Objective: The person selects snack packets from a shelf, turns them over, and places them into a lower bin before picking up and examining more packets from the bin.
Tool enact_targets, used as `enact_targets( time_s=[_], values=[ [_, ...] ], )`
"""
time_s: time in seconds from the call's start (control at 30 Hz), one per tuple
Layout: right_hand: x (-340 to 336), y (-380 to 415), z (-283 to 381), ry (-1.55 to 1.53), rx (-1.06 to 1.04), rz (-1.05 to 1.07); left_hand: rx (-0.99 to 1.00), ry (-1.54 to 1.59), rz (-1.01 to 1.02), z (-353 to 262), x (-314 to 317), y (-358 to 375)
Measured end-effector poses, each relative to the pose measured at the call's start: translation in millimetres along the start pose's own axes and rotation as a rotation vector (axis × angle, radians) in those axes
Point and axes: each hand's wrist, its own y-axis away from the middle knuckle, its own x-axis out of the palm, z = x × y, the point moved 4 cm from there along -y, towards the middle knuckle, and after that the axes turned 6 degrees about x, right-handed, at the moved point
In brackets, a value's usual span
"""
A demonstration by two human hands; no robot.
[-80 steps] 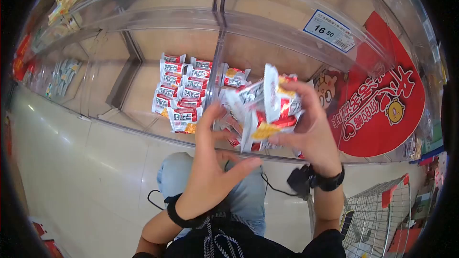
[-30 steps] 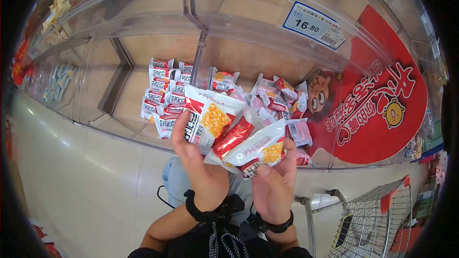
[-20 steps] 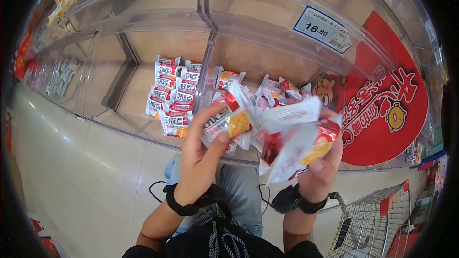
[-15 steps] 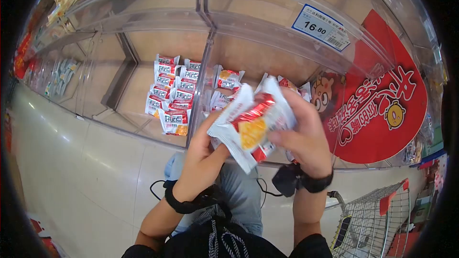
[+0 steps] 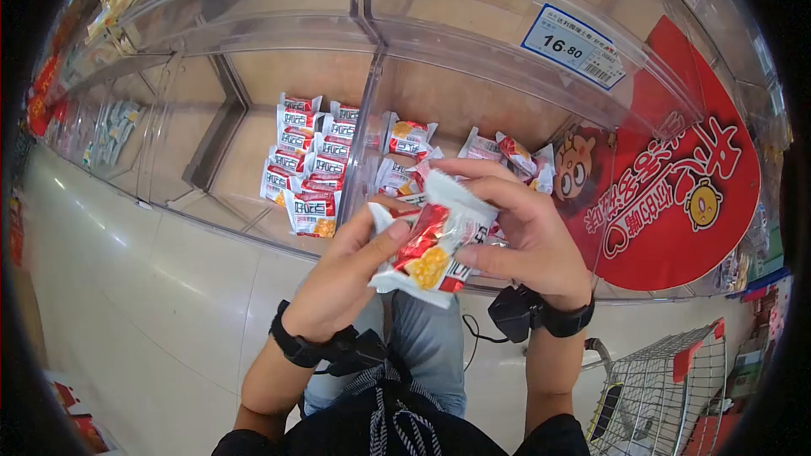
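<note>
My left hand (image 5: 342,274) grips red and white snack packets (image 5: 427,253) from the left, its thumb lying on the front. From the right, my right hand (image 5: 532,241) holds the same packets between thumb and fingers. At least two packets overlap there; the front one shows a yellow cracker picture. Behind my hands, more such packets (image 5: 408,137) lie loose in the right bin. Stacked packets (image 5: 314,176) stand in two columns in the bin to the left, beyond a clear divider (image 5: 361,139).
A price tag (image 5: 573,46) hangs on the clear upper shelf edge. The red round sign (image 5: 684,194) covers the right of the bins. A shopping cart (image 5: 663,384) stands at the lower right. Other packets (image 5: 118,131) lie in a far left bin.
The held packets have turned more upright and shifted slightly left and down. My left thumb has moved up onto the front of them, and my right fingers now reach over their top.
</note>
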Motion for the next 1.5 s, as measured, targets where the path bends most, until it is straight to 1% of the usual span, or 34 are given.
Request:
enact_targets(
  time_s=[0.03, 0.1, 0.13, 0.17, 0.23, 0.27, 0.37, 0.43, 0.5, 0.67, 0.73, 0.8, 0.83, 0.9, 0.93, 1.0, 1.03, 1.1, 1.13, 1.17, 1.23, 1.27, 1.3, 1.37, 1.4, 1.43, 1.5],
  values=[
    [1.0, 3.7, 0.2, 0.001, -0.002, 0.000, 0.002, -0.001, 0.001, 2.1, -0.2, 0.1],
    [-6.1, 17.2, -9.6, -0.392, 0.180, -0.272, 0.124, -0.017, -0.123, 0.4, -4.4, 0.8],
    [-8.6, 22.1, -8.3, -0.473, 0.168, -0.423, 0.116, 0.033, -0.105, -2.2, -1.4, 0.4],
    [-5.9, 24.9, -8.2, -0.474, 0.169, -0.421, 0.116, 0.033, -0.107, -2.5, -1.8, 0.0],
    [-10.0, 37.7, -10.5, -0.565, 0.128, -0.736, 0.175, 0.017, -0.124, -5.4, -3.8, -0.1],
    [-5.3, 41.4, -11.0, -0.539, 0.135, -0.765, 0.177, 0.016, -0.125, -4.6, -2.3, -0.3],
    [16.5, 45.3, -6.9, -0.592, 0.135, -0.754, 0.197, -0.024, -0.153, -0.5, 2.3, 0.6],
    [20.1, 47.6, -13.6, -0.577, 0.159, -0.724, 0.222, -0.133, -0.167, 0.2, 3.9, 1.8],
    [19.9, 48.5, -14.1, -0.446, 0.126, -0.699, 0.232, -0.144, -0.149, 1.1, 3.7, 1.9],
    [24.9, 45.4, -7.6, -0.497, 0.143, -0.651, 0.241, -0.171, -0.127, 0.5, 5.9, 1.9],
    [26.8, 44.1, -6.8, -0.536, 0.134, -0.639, 0.243, -0.151, -0.162, 2.6, 5.3, 1.2],
    [27.0, 44.9, -6.9, -0.407, 0.141, -0.648, 0.251, -0.147, -0.159, 2.8, 5.3, 1.1],
    [27.0, 46.0, -6.3, -0.407, 0.140, -0.650, 0.260, -0.143, -0.158, 2.2, 5.0, 1.3],
    [22.8, 52.4, -4.9, -0.552, 0.076, -0.733, 0.233, -0.110, -0.164, 1.3, 5.7, 3.0],
    [20.0, 55.1, -5.3, -0.553, 0.076, -0.731, 0.208, -0.075, -0.172, 1.3, 5.2, 3.7],
    [7.1, 65.7, -6.3, -0.604, 0.014, -0.865, 0.191, -0.097, -0.163, 1.3, 2.9, 3.9],
    [4.0, 66.0, -5.4, -0.605, 0.015, -0.864, 0.172, -0.116, -0.151, 1.9, 2.2, 3.9],
    [-5.4, 65.0, 1.5, -0.513, -0.054, -0.872, 0.143, -0.145, -0.120, 0.2, 5.3, 4.5],
    [-8.6, 59.1, 8.1, -0.261, -0.101, -0.744, 0.113, -0.173, -0.088, 0.8, 7.5, 4.5],
    [-9.9, 58.3, 14.9, -0.260, -0.097, -0.745, 0.109, -0.171, -0.088, 1.6, 7.7, 4.5],
    [2.1, 42.5, 35.6, -0.046, 0.152, -0.398, 0.095, -0.232, -0.026, 3.7, 10.4, 4.4],
    [3.1, 37.4, 39.2, 0.157, 0.014, -0.329, 0.092, -0.232, -0.025, 4.2, 10.6, 4.7],
    [0.5, 31.2, 40.5, 0.156, 0.017, -0.331, 0.063, -0.216, -0.016, 5.9, 11.6, 5.7],
    [8.8, 15.1, 47.8, 0.382, -0.005, -0.077, 0.005, -0.183, 0.004, 9.2, 13.9, 8.9],
    [9.3, 10.6, 46.0, 0.426, 0.090, -0.056, -0.033, -0.044, 0.008, 11.4, 15.5, 10.9],
    [11.5, 7.2, 41.7, 0.426, 0.092, -0.058, -0.036, -0.045, 0.009, 12.3, 13.9, 10.9],
    [15.5, 2.7, 35.7, 0.350, -0.101, -0.122, 0.034, -0.147, 0.091, 10.5, 10.4, 10.3]
  ],
)
